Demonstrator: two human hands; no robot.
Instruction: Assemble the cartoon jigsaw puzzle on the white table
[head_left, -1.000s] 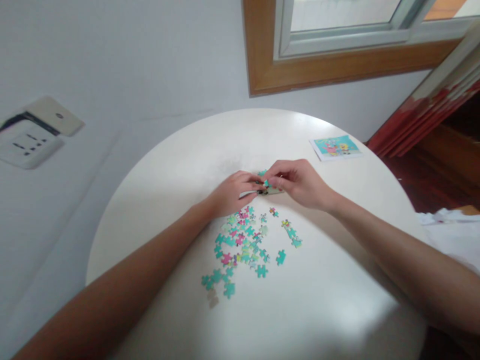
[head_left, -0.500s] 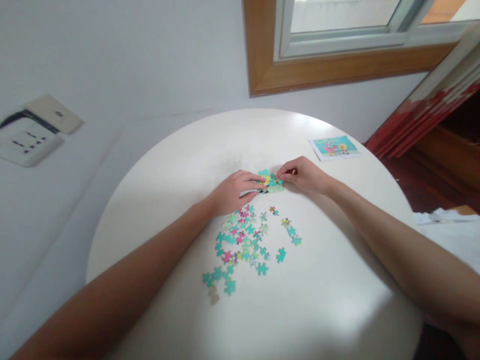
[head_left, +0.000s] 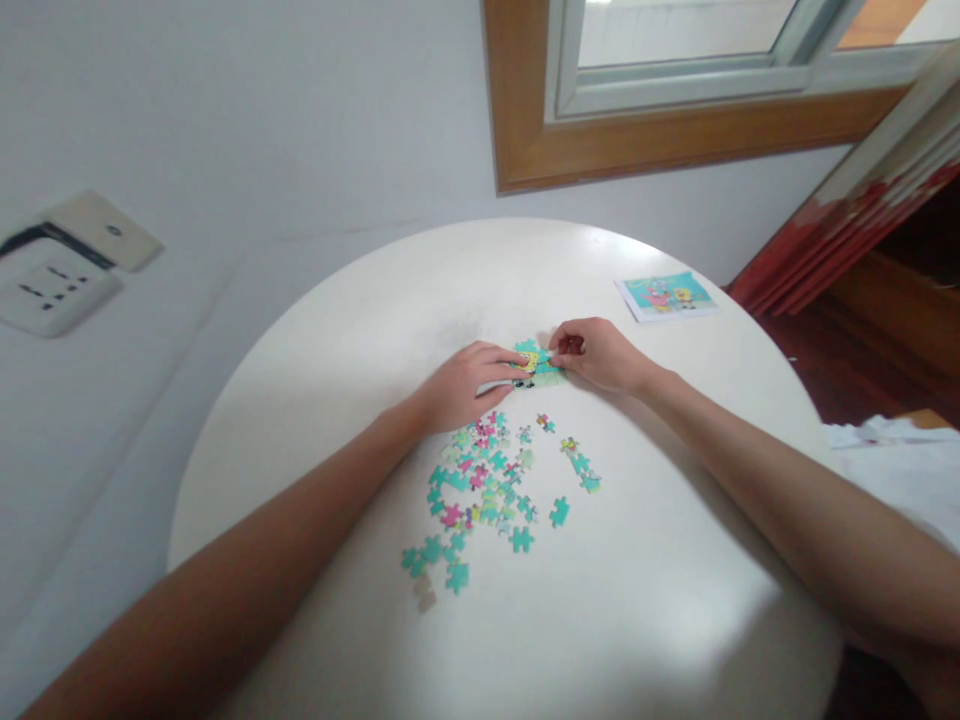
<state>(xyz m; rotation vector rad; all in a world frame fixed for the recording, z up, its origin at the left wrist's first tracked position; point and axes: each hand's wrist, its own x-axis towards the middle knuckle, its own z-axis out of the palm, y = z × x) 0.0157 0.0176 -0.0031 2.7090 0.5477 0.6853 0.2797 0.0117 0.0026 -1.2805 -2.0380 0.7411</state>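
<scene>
Partly joined jigsaw puzzle [head_left: 549, 378] lies flat on the round white table, teal with a yellow cartoon figure. My left hand [head_left: 480, 380] rests on its left side with fingers stretched out, covering part of the picture. At the puzzle's right edge, my right hand [head_left: 596, 352] is curled, thumb and forefinger pinched on a puzzle piece that they mostly hide. Nearer me is a spread of loose puzzle pieces [head_left: 489, 488] in teal, pink and pale green. A short joined strip of pieces [head_left: 580, 464] sits to the right of them.
A picture card [head_left: 666, 297] with cartoon figures lies at the back right of the white table [head_left: 337, 310]. Behind the table are the wall and a wood-framed window [head_left: 675, 145]. A wall socket [head_left: 56, 285] is at left, a red and white curtain [head_left: 802, 250] at right.
My right thumb and forefinger have shifted slightly at the puzzle's right edge. My left hand stays on the puzzle, and the loose pieces lie as before. The view has moved a little.
</scene>
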